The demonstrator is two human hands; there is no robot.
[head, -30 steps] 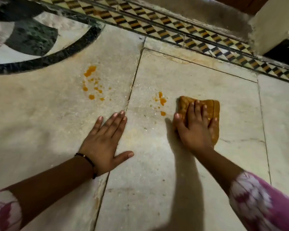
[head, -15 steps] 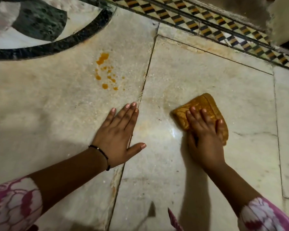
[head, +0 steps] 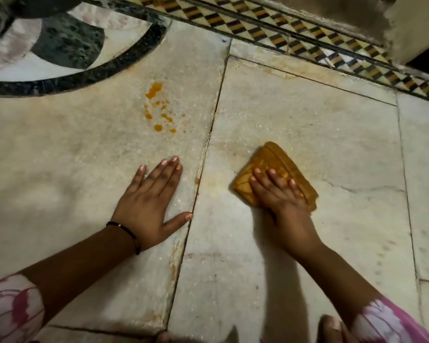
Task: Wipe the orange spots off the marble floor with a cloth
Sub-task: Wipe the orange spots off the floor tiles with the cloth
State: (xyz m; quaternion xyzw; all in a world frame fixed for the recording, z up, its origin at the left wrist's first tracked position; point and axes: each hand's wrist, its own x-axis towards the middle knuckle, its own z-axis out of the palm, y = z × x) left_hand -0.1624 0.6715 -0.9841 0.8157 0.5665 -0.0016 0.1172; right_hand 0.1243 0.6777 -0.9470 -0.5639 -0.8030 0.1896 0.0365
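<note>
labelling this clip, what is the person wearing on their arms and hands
Both forearms are bare below short pink sleeves with a white and dark pink flower print, the left sleeve and the right sleeve. The left hand has a thin black bracelet at the wrist. The right hand wears nothing that shows. No gloves or rings show.

Checkered border strip (head: 278,30) top, dark curved inlay (head: 89,76) top-left.

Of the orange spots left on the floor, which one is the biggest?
The elongated blotch at the far end of the cluster, nearest the black inlay arc. The other spots nearer the left hand are small dots.
</note>
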